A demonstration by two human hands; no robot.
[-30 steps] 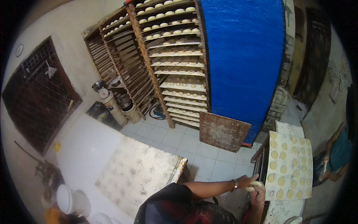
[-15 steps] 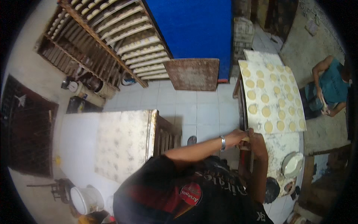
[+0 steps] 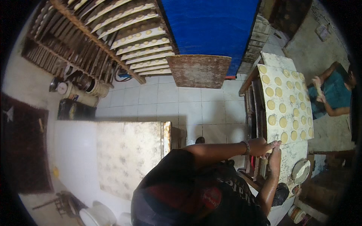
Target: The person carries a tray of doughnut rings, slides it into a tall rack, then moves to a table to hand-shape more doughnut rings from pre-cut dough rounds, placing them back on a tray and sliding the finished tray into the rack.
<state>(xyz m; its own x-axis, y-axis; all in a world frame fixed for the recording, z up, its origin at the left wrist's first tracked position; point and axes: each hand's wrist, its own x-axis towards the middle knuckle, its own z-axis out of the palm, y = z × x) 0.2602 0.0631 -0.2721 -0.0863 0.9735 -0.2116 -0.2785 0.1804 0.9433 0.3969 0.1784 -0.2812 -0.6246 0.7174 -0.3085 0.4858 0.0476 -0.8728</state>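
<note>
Head view has the left hand [image 3: 260, 147] and right hand [image 3: 275, 159] both grasping a pale dough piece [image 3: 269, 151], mostly covered by them, beside the near end of a board [image 3: 272, 132] of dough rounds [image 3: 282, 122] on the tabletop [image 3: 287, 162]. Uneven pulling could tear the dough piece; a loose pinch could drop it, denting the nearest dough rounds.

White-tiled floor [image 3: 188, 112]; a tall wooden rack [image 3: 87, 32] beside a bright blue panel [image 3: 209, 28]; pale left wall [image 3: 19, 83] with dark window [image 3: 23, 145].
</note>
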